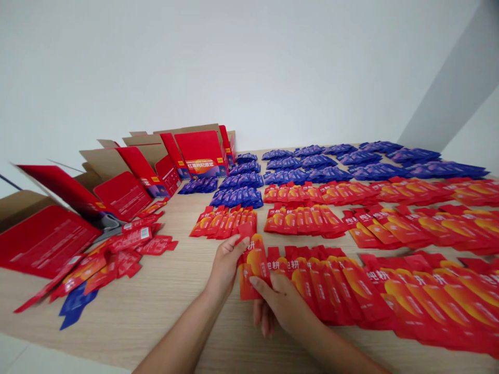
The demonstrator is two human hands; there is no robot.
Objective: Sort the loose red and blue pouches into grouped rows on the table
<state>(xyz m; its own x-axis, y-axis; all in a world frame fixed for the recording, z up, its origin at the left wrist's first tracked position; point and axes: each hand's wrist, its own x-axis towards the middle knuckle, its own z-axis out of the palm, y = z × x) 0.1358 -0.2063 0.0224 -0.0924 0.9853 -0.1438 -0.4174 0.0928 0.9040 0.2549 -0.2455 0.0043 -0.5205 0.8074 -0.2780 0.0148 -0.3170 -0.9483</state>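
Note:
A red and orange sachet (254, 262) with white lettering is held upright between both hands, just above the table. My left hand (226, 262) pinches its upper left edge, thumb on the front. My right hand (281, 302) grips its lower right side with the thumb across the front; its other fingers curl below and behind. Whether more sachets are stacked behind the front one, I cannot tell. Close to my right hand lies a fanned row of red sachets (323, 280). Beyond my left hand is a smaller fanned row of red sachets (224, 222).
Open red cartons (200, 148) with brown insides line the left and back left. A loose heap of red sachets (117, 252) and a blue sachet (78, 304) lie before them. Rows of blue sachets (307, 175) fill the back of the wooden table (167, 301), against the wall.

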